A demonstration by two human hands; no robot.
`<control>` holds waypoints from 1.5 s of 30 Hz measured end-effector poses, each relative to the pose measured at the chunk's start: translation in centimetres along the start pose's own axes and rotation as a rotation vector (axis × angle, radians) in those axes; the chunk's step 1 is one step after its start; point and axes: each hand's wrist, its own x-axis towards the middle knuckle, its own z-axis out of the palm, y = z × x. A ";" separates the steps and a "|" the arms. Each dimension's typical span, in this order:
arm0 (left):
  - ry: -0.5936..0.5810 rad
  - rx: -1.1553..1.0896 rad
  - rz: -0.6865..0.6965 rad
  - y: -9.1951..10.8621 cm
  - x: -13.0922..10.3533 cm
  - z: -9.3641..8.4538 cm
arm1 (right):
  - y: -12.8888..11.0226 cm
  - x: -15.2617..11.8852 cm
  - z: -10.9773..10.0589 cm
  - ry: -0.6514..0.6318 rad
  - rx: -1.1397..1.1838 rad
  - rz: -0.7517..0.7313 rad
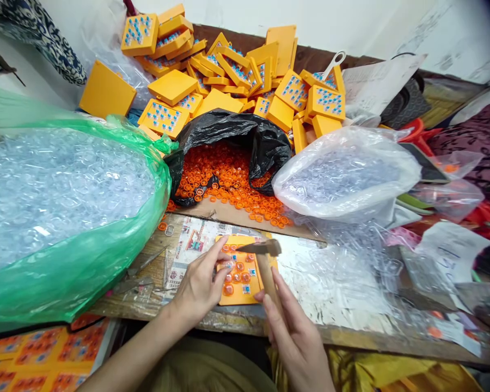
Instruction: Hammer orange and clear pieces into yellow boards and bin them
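A yellow-orange plastic panel [237,298] lies on the workbench in front of me, with orange round caps [239,267] and a few small blue-and-clear pieces [246,289] on its face. My left hand [198,280] rests at the panel's left side, thumb and fingers drawn together over one spot. A small clear piece shows at those fingertips, but what they grip is partly hidden. My right hand [292,329] is wrapped round the wooden handle of a hammer [269,267]. The hammer's metal head is above the panel's upper right, its pointed end toward the left hand.
A green bag [147,228] of clear caps stands left, a white bag [347,201] of clear pieces right. Between them a black bag [228,122] spills orange caps [245,198]. Yellow panels [218,100] are heaped behind. Metal tools [139,284] lie left on the workbench [335,283].
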 end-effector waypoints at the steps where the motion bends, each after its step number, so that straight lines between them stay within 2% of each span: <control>1: -0.010 -0.019 -0.026 0.2 0.1 0.0 | 0.2 -0.3 -0.4 -0.046 -0.099 -0.094; 4: -0.024 -0.071 -0.065 0.8 0.1 0.0 | 0.6 -1.1 -1.0 -0.094 -0.313 -0.290; 8: -0.044 -0.059 -0.074 0.8 -0.1 0.0 | 0.3 -1.3 -1.0 -0.122 -0.394 -0.341; 12: -0.056 -0.024 -0.085 0.5 -0.1 0.1 | -0.2 -1.1 -0.8 0.012 -0.341 -0.441; 14: -0.047 -0.068 -0.101 0.5 -0.1 0.1 | -0.2 -1.0 -0.8 -0.002 -0.362 -0.463; 17: -0.017 -0.130 -0.119 0.4 -0.2 0.2 | 0.0 -0.8 -1.1 -0.150 -0.445 -0.375; 19: -0.008 -0.146 -0.129 0.4 -0.3 0.2 | 0.3 -0.6 -1.3 -0.188 -0.420 -0.286; 22: 0.011 -0.186 -0.178 0.4 -0.7 0.4 | 0.6 0.1 -1.5 -0.034 -0.256 -0.116; 24: 0.088 -0.263 -0.255 0.6 -0.9 0.5 | 0.8 1.1 -1.7 0.093 -0.134 0.026; 26: 0.165 -0.425 -0.376 1.0 -0.9 0.5 | 1.1 2.5 -1.8 0.121 -0.129 0.102; 29: 0.182 -0.680 -0.563 2.1 -0.3 0.1 | 1.4 4.5 -1.8 0.082 -0.303 0.055; 34: 0.245 -0.844 -0.770 3.5 1.1 0.4 | 1.6 5.7 -1.3 0.021 -0.496 -0.029; 39: -0.006 -1.050 -0.708 3.5 1.4 2.4 | 0.6 6.5 -2.3 -0.059 -0.734 -0.132; 42: -0.016 -1.086 -0.726 3.2 1.0 2.5 | -0.3 8.6 -4.2 0.057 -0.926 -0.199; 45: -0.006 -1.101 -0.743 2.9 0.6 1.6 | -0.5 11.6 -5.8 0.151 -1.070 -0.246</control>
